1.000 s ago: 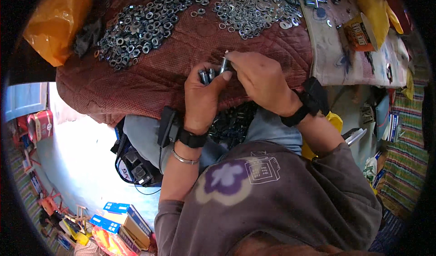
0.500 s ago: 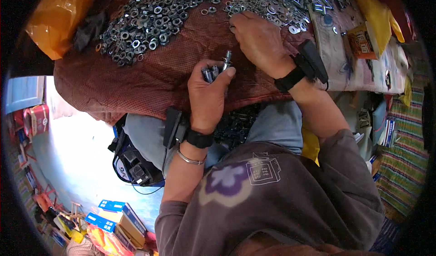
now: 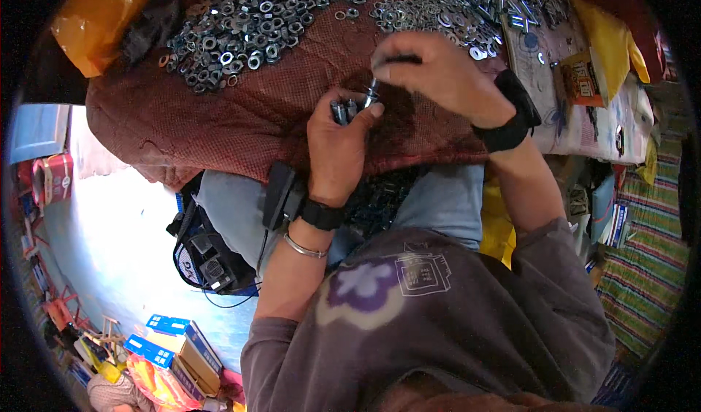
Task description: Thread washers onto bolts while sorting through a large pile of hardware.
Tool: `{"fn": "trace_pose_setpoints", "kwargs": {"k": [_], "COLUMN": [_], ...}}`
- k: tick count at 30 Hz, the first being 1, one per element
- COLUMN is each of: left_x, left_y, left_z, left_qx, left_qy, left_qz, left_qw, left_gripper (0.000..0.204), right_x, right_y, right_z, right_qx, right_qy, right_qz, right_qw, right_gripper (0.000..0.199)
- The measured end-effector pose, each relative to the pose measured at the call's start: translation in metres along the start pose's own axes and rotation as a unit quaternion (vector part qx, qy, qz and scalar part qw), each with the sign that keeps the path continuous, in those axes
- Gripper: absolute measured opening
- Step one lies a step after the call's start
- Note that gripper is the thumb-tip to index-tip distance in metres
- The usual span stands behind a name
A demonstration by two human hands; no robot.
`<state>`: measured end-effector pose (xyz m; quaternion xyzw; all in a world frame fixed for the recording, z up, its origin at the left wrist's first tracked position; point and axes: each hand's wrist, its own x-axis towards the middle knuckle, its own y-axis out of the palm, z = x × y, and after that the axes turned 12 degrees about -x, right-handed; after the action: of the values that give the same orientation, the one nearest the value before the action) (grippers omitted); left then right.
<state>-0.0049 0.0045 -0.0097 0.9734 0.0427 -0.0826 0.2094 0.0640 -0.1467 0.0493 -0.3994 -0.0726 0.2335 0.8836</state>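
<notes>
Several short metal bolts are gripped in my left hand, over the near part of the red-brown cloth. One threaded bolt stands up between its thumb and index finger, with a ring-shaped piece around it. My right hand is above that bolt, thumb and fingertips pinched together at its tip. Motion blurs those fingers, and whatever small piece they hold cannot be made out. Beyond my hands lie a heap of hex nuts on the left and a heap of washers on the right.
Metal cylinders lie scattered at the far right, near a small orange-brown box and a yellow bag. An orange plastic bag sits at the far left. Blue-and-white cartons stand on the floor at lower left.
My right hand has come from beside the washer heap back toward me, to the tip of the upright bolt. My left hand still holds the bolts, nearly in the same place.
</notes>
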Motion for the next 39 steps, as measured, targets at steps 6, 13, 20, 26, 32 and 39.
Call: {"fn": "trace_pose_setpoints", "kwargs": {"k": [6, 13, 20, 26, 32, 39], "left_x": [0.000, 0.001, 0.001, 0.001, 0.001, -0.002], "left_y": [0.002, 0.000, 0.000, -0.001, -0.001, -0.001], "left_z": [-0.004, -0.005, -0.009, -0.013, -0.007, -0.012], "left_qx": [0.096, 0.041, 0.055, 0.097, 0.067, 0.158], "left_qy": [0.025, 0.049, 0.005, 0.035, 0.039, 0.039], "left_qz": [0.002, -0.019, -0.028, -0.037, -0.012, 0.005], "left_qw": [0.995, 0.998, 0.998, 0.994, 0.997, 0.987], "left_gripper": [0.017, 0.012, 0.016, 0.015, 0.013, 0.016], "right_x": [-0.005, 0.021, 0.071, 0.045, 0.002, -0.007], "right_y": [0.010, 0.000, 0.017, -0.009, -0.006, 0.005], "right_z": [-0.008, -0.003, -0.034, -0.007, 0.004, -0.005], "right_qx": [0.062, 0.085, -0.351, -0.225, 0.046, -0.018], "right_qy": [-0.001, 0.074, -0.087, -0.067, -0.036, -0.086], "right_qz": [0.044, 0.055, -0.174, -0.070, 0.083, 0.038], "right_qw": [0.997, 0.992, 0.916, 0.970, 0.995, 0.995], "right_gripper": [0.020, 0.017, 0.023, 0.023, 0.023, 0.020]}}
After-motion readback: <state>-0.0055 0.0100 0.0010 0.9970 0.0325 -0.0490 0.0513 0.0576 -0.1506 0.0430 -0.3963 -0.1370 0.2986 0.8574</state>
